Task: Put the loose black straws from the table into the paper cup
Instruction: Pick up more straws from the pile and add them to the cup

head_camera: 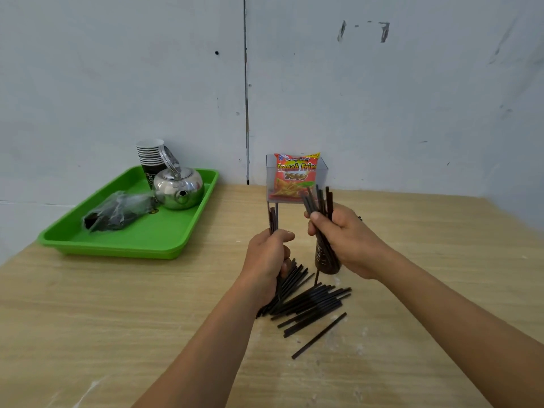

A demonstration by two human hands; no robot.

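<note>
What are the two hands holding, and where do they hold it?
The left hand grips a bundle of black straws around its middle. The right hand grips a second bunch of straws below their tops, over the paper cup.

**Tea things and a snack pack by a grey wall**

A green plastic tray (141, 240) lies at the far left, close to the wall. It carries a polished steel kettle (176, 187) with its handle raised and its spout facing the camera. A stack of paper cups (150, 154) stands just behind the kettle. A crumpled clear plastic bag (117, 212) with dark contents lies beside the kettle. To the right, well apart from the tray, a clear plastic box (322, 175) holds an upright red-and-orange "French Fries" snack packet (295, 178). Behind them, the pale grey wall (382, 98) shows a vertical seam (246, 83) and dark scuff marks (384, 32).
</note>
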